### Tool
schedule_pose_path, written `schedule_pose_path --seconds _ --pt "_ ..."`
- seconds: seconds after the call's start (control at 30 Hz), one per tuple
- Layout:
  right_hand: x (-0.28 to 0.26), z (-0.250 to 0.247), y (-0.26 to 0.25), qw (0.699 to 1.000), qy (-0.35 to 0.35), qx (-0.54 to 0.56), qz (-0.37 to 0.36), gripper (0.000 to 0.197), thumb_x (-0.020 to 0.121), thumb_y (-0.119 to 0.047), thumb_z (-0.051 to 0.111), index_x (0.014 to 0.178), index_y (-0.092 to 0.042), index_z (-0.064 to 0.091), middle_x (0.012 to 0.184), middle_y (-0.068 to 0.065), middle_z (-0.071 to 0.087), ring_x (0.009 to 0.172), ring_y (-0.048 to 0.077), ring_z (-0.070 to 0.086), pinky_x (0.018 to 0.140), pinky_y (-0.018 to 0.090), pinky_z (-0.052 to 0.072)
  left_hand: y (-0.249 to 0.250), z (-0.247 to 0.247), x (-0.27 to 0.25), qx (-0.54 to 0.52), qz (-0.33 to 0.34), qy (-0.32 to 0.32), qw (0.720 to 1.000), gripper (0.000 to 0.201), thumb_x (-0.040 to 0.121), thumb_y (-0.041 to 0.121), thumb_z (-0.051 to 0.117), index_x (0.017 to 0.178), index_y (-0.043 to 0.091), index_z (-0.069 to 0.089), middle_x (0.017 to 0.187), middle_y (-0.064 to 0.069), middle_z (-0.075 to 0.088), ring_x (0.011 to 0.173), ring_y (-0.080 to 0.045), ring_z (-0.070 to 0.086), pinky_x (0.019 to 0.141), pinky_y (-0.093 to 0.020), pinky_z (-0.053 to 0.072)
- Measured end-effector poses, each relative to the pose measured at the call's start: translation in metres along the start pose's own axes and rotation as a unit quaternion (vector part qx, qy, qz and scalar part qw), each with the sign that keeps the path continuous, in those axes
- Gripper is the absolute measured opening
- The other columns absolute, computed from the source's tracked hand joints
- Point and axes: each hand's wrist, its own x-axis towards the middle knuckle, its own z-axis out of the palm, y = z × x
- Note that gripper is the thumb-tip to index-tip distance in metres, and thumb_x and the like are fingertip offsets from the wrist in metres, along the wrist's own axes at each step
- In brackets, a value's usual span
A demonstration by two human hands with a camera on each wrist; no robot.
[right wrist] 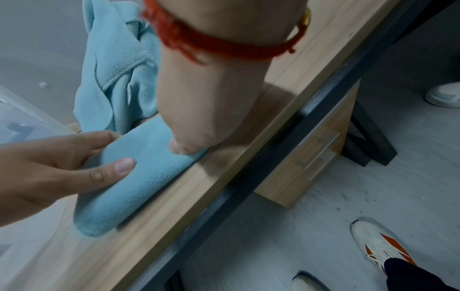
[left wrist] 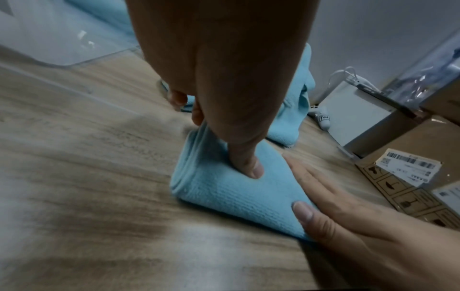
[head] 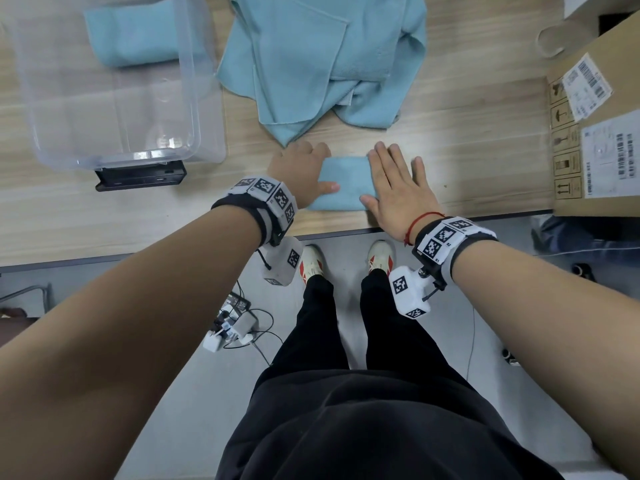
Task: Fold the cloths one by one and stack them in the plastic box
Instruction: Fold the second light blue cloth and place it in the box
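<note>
A small folded light-blue cloth [head: 346, 181] lies on the wooden table near its front edge. My left hand [head: 304, 169] grips the cloth's left end, thumb [left wrist: 246, 163] pressed on top and the fingers curled at its far edge. At the right end my right hand [head: 398, 181] lies flat, fingers straight, pressing the cloth [right wrist: 149, 169] down. Behind them sits a loose pile of blue cloths [head: 322, 60]. The clear plastic box [head: 194, 81] stands at the back left with one folded blue cloth [head: 138, 32] inside.
A cardboard box [head: 595, 140] with labels stands on the table at the right. A black device [head: 140, 178] lies just in front of the plastic box. The table's front edge [head: 346, 233] runs just below the hands, my feet beneath it.
</note>
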Motion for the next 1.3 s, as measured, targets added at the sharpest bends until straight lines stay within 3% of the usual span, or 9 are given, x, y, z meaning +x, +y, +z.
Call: schedule_pose_path --seconds 0.13,0.27,0.47,0.6,0.67,0.83,1.0,1.2,1.3 --pt "-0.006 0.004 0.003 1.000 -0.011 -0.003 0.001 0.073 0.100 -0.049 0.027 0.155 -0.013 -0.006 0.163 0.002 -0.012 0.149 0.021 -0.013 0.119 0.053 -0.001 0.009 0.003 -0.001 0.050 -0.027 -0.067 0.996 0.061 0.090 0.061 0.047 0.130 0.014 0.044 0.127 -0.012 0.054 0.120 -0.031 0.043 0.092 -0.043 0.035" --pt "-0.014 0.007 0.009 1.000 -0.014 -0.002 -0.003 0.074 0.100 -0.050 0.027 0.154 -0.014 -0.008 0.162 0.002 -0.014 0.149 0.021 -0.015 0.119 0.054 -0.002 0.018 0.002 -0.007 0.052 -0.022 -0.036 0.998 0.063 0.087 0.063 0.050 0.129 0.015 0.049 0.131 -0.012 0.045 0.123 -0.032 0.038 0.097 -0.046 0.033" --pt "-0.021 0.009 0.017 1.000 -0.021 0.001 -0.011 0.075 0.100 -0.051 0.028 0.154 -0.015 -0.009 0.162 0.001 -0.016 0.149 0.023 -0.016 0.119 0.055 -0.002 0.033 -0.001 -0.011 -0.120 -0.049 -0.107 0.986 0.063 0.079 0.032 0.076 0.125 0.012 0.039 0.113 -0.011 0.058 0.098 -0.028 0.055 0.078 -0.036 0.042" --pt "-0.027 0.010 0.023 0.999 -0.032 -0.006 -0.015 0.076 0.099 -0.053 0.029 0.154 -0.017 -0.010 0.162 0.000 -0.018 0.148 0.026 -0.016 0.119 0.056 -0.002 0.040 -0.003 -0.012 -0.069 -0.031 -0.174 0.982 0.060 0.081 0.050 0.069 0.125 0.010 0.054 0.120 -0.007 0.060 0.108 -0.029 0.056 0.088 -0.036 0.044" --pt "-0.030 0.009 0.026 0.999 -0.035 -0.011 -0.017 0.077 0.099 -0.053 0.030 0.154 -0.016 -0.010 0.162 0.000 -0.018 0.149 0.026 -0.016 0.119 0.056 -0.002 0.045 -0.002 -0.014 -0.112 -0.035 -0.182 0.976 0.059 0.082 0.053 0.067 0.123 0.013 0.057 0.117 -0.005 0.061 0.107 -0.028 0.056 0.090 -0.035 0.043" --pt "-0.039 0.006 0.034 0.998 -0.053 -0.006 -0.015 0.079 0.098 -0.053 0.033 0.154 -0.016 -0.009 0.162 0.000 -0.018 0.148 0.026 -0.016 0.119 0.054 -0.004 0.057 0.003 -0.024 -0.190 -0.051 -0.095 0.976 0.046 0.092 0.049 0.056 0.111 0.007 0.054 0.105 -0.007 0.058 0.096 -0.026 0.054 0.077 -0.032 0.038" --pt "-0.037 -0.026 0.038 0.997 -0.069 -0.007 -0.014 0.084 0.094 -0.053 0.044 0.154 -0.009 0.006 0.163 0.004 -0.003 0.150 0.024 -0.008 0.119 0.052 -0.002 0.070 -0.019 -0.040 -0.160 -0.019 -0.049 0.986 0.029 0.098 0.033 0.049 0.106 0.008 0.061 0.107 -0.014 0.063 0.101 -0.031 0.056 0.076 -0.029 0.034" --pt "-0.027 -0.106 0.025 0.985 -0.086 0.094 -0.114 0.100 0.084 -0.061 0.060 0.155 -0.019 0.005 0.159 0.010 0.021 0.147 0.027 0.016 0.119 0.053 0.004 0.082 -0.085 -0.067 -0.101 0.031 -0.023 0.994 0.029 0.100 0.035 0.046 0.086 0.012 0.059 0.086 -0.010 0.060 0.084 -0.026 0.054 0.069 -0.031 0.031" --pt "-0.020 -0.143 0.006 0.977 -0.074 0.100 -0.176 0.082 0.084 -0.066 0.055 0.150 -0.029 0.025 0.148 0.005 0.045 0.137 0.027 0.037 0.115 0.055 0.016 0.079 -0.120 -0.085 -0.093 0.027 0.021 0.995 0.028 0.100 0.036 0.047 0.086 0.015 0.060 0.082 -0.004 0.059 0.080 -0.023 0.050 0.070 -0.033 0.034"
